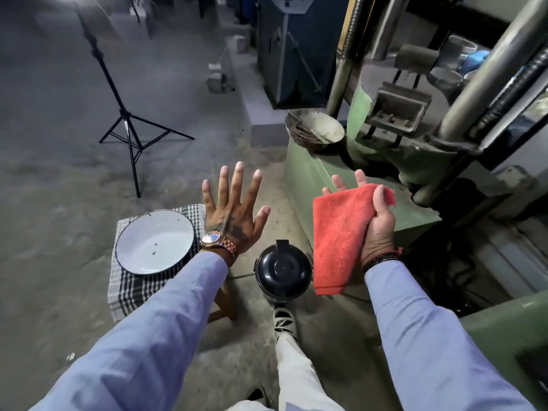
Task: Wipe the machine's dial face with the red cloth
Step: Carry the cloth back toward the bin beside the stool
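Both hands are out front: the left hand [234, 216] is spread wide, fingers splayed, holding nothing, hovering over the edge of a stool draped in a checked cloth [133, 289] that carries a white enamel bowl [154, 243]. Over on the other side, the right hand [378, 223] has the red cloth [341, 235] pinched under the thumb, palm up, the cloth hanging flat with its long side running down toward the floor. And the cloth is already on the machine's side: the green machine [320, 173] stands just beyond and to the right of that hand, its columns rising up and away. No dial face shows clearly from here, so I judge it sits higher or further right; the right hand is plainly the nearer one. A black round lid [283, 269] sits low between the arms.
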A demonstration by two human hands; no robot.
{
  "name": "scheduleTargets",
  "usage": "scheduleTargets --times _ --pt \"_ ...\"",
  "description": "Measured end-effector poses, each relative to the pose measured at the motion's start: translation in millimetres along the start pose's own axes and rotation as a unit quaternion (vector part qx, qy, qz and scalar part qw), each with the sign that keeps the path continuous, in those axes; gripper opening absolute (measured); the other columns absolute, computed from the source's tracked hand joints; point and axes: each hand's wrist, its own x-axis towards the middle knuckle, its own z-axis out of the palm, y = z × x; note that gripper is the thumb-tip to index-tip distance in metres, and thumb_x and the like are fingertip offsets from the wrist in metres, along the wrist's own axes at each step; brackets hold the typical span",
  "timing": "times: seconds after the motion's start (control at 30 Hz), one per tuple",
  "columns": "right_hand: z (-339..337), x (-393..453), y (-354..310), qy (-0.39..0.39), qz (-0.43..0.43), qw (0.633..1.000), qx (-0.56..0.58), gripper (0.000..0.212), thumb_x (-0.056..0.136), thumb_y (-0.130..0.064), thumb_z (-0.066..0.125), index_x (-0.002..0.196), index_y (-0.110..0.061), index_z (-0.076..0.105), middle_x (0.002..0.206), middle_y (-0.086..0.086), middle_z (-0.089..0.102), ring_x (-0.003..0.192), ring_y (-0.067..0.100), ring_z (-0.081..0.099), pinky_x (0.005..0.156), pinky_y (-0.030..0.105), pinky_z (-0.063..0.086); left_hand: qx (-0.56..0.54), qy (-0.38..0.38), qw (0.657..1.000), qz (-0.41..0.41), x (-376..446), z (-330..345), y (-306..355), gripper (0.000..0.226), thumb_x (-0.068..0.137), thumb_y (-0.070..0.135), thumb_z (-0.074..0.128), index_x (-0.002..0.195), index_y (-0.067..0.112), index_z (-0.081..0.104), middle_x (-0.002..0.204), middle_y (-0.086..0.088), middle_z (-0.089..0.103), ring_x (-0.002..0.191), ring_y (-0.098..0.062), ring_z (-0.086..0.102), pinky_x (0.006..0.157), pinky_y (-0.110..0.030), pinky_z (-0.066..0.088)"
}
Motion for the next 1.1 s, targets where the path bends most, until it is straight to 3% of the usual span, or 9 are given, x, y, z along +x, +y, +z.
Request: scheduleTargets --times 0.13,0.5,0.7,0.77,0.9,1.1 --pt "12 18 5 0.006 -0.016 1.000 -0.007 0.062 0.109 -0.062 0.041 0.164 -0.032 0.043 0.161 0.019 0.055 0.148 0.047 0.052 0.125 0.066 0.035 0.002 0.003 1.000 -0.003 19 5 -17 0.081 0.106 0.065 0.039 0.176 0.034 0.013 0.185 -0.008 0.006 0.171 -0.040 0.002 0.131 -0.075 0.002" --pt "22 70 15 0.001 0.064 0.996 0.058 0.059 0.108 -0.061 0.045 0.160 -0.034 0.048 0.159 0.015 0.059 0.148 0.045 0.053 0.127 0.069 0.031 -0.001 -0.024 1.000 -0.004 57 36 -35 0.080 0.107 0.066 0.032 0.176 0.035 0.008 0.185 -0.006 0.002 0.171 -0.039 -0.001 0.131 -0.075 0.004" --pt "11 83 25 -0.018 0.075 0.997 0.028 0.054 0.110 -0.049 0.051 0.156 -0.020 0.054 0.156 0.014 0.062 0.144 0.040 0.059 0.126 0.068 0.033 -0.009 -0.025 1.000 0.002 75 56 -28 0.079 0.106 0.067 0.031 0.176 0.035 0.014 0.185 -0.007 0.007 0.170 -0.040 0.005 0.130 -0.075 0.006" --pt "4 88 35 -0.032 0.088 0.995 0.027 0.043 0.111 -0.038 0.053 0.146 -0.015 0.062 0.154 0.013 0.064 0.143 0.038 0.061 0.127 0.065 0.034 -0.008 -0.032 0.999 0.003 81 65 -27 0.079 0.106 0.067 0.031 0.176 0.036 0.013 0.185 -0.007 0.007 0.171 -0.039 0.004 0.130 -0.075 0.006" --pt "-7 103 64 -0.040 0.104 0.994 0.013 0.011 0.100 -0.008 0.060 0.102 -0.010 0.070 0.146 0.021 0.068 0.135 0.042 0.066 0.126 0.064 0.037 -0.006 -0.038 0.999 0.002 89 85 -27 0.078 0.106 0.066 0.032 0.176 0.036 0.014 0.185 -0.007 0.008 0.171 -0.039 0.006 0.130 -0.075 0.008" --pt "-23 141 113 -0.074 0.119 0.989 -0.048 0.012 0.078 -0.001 0.068 0.086 -0.010 0.067 0.140 0.021 0.072 0.139 0.038 0.063 0.129 0.058 0.035 0.009 -0.026 1.000 -0.001 91 119 -38 0.077 0.107 0.064 0.038 0.175 0.034 0.020 0.184 -0.008 0.013 0.170 -0.040 0.010 0.130 -0.075 0.010"
